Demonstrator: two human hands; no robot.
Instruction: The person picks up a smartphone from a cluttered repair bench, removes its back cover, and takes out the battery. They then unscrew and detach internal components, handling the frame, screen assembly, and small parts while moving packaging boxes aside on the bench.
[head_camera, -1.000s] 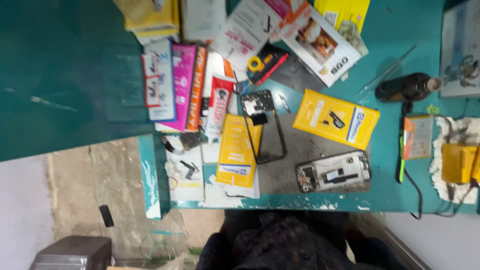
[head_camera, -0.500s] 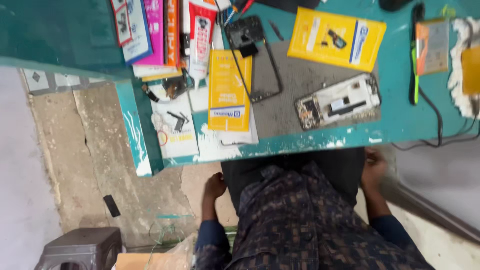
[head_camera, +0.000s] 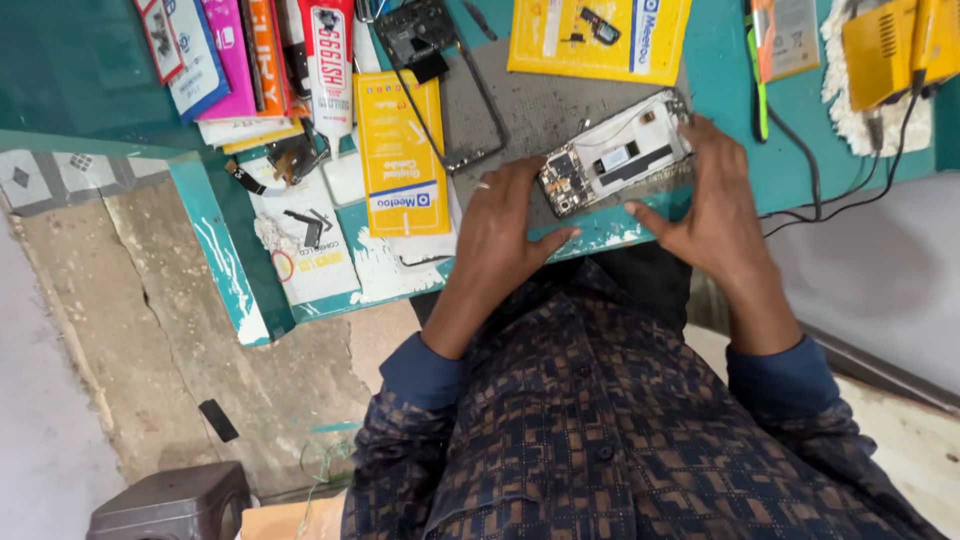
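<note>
Top edge crops yellow cardboard parts packet (head_camera: 598, 35) at 12 o'clock & red glue tube (head_camera: 329, 60) at 11. Right hand (head_camera: 712, 205) hides opened white phone's (head_camera: 615, 155) right end.
</note>
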